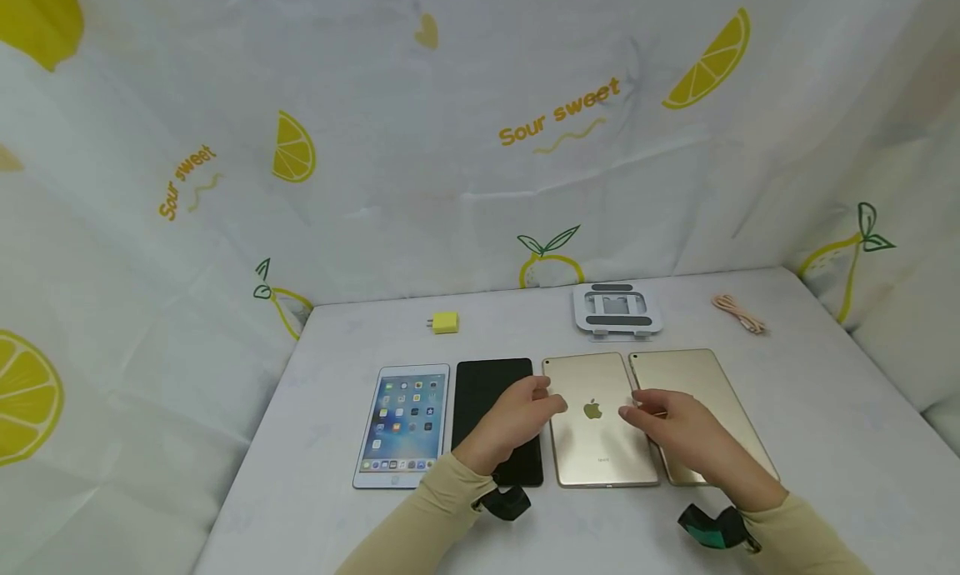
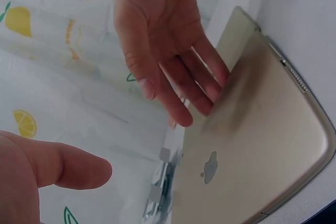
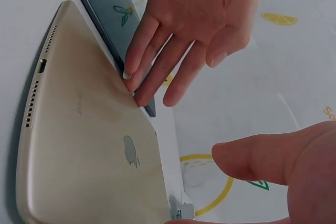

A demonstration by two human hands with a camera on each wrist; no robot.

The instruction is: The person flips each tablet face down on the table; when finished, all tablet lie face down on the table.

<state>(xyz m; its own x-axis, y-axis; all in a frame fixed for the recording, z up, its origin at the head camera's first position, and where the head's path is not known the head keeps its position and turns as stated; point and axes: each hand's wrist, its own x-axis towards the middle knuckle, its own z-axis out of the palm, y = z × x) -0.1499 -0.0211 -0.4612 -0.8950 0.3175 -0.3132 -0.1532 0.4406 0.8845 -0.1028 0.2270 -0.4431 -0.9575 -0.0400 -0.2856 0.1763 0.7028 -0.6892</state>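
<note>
A gold tablet point(image 1: 600, 450) lies back up, its apple mark showing, between my two hands. My left hand point(image 1: 517, 417) is over the black tablet point(image 1: 480, 400), fingertips at the gold one's left edge. My right hand point(image 1: 686, 433) is at the opposite edge, partly over a second gold tablet point(image 1: 697, 371). Seen from the left wrist, the right hand point(image 2: 163, 30) has loosely extended fingers close to the gold back. From the right wrist, the left hand point(image 3: 202, 14) looks much the same, fingertips at the edge. Whether they touch it, I cannot tell. Neither hand grips anything.
At the row's left end lies a white tablet point(image 1: 405, 425) with its screen lit. Behind the row are a yellow plug adapter point(image 1: 446, 322), a white-grey folding stand point(image 1: 617, 309) and a coiled pink cable point(image 1: 738, 313). A lemon-print curtain point(image 1: 420, 192) hangs behind the table.
</note>
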